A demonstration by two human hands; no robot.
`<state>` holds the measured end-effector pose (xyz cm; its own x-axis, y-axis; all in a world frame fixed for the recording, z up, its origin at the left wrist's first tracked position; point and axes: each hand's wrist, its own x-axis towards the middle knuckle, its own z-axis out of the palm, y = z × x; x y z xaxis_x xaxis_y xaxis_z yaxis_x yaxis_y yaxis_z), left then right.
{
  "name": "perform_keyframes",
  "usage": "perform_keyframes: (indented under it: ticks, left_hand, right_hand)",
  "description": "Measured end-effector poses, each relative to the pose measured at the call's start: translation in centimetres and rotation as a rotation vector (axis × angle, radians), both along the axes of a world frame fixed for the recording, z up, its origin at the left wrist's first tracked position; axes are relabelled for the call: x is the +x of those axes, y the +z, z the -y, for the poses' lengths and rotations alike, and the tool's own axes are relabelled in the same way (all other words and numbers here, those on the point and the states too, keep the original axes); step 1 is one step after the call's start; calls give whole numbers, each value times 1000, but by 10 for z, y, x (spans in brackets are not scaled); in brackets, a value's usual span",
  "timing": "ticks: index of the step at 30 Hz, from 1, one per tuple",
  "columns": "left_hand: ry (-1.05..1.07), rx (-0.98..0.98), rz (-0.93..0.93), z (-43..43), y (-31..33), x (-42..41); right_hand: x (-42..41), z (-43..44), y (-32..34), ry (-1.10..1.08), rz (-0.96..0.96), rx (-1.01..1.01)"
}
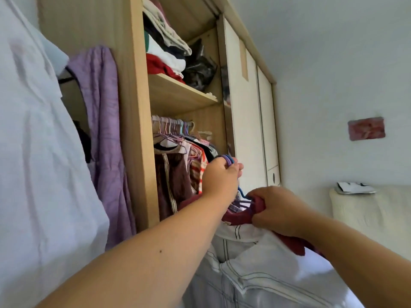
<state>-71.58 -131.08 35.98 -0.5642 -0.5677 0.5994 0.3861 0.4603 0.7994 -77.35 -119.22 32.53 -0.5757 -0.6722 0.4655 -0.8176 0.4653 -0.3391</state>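
My left hand [220,177] is curled tight round a bunch of hanger hooks [229,160], purple and blue, right in front of the open wardrobe [135,130]. Just below it, my right hand [275,207] grips the dark red garment [238,217] at its neck, fingers bunched in the cloth. White clothes [255,263] hang beneath both hands.

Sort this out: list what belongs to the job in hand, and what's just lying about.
In the job: left hand, hangers, right hand, red garment.
Lying about: folded clothes, black bag, purple cloth, wall picture.
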Motion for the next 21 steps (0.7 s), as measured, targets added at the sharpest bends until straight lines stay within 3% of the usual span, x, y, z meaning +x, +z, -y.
perform_keyframes:
  ticks: [11, 16, 21]
  left_hand:
    - [288, 20, -163, 116, 42, -92]
    - [250, 87, -353, 155, 53, -130]
    - [343, 0, -305, 194, 67, -156]
  right_hand:
    - [-94, 129, 37, 218, -81, -137]
    - [-144, 180, 50, 414, -121, -158]
    - [-195, 226, 66, 697, -45, -138]
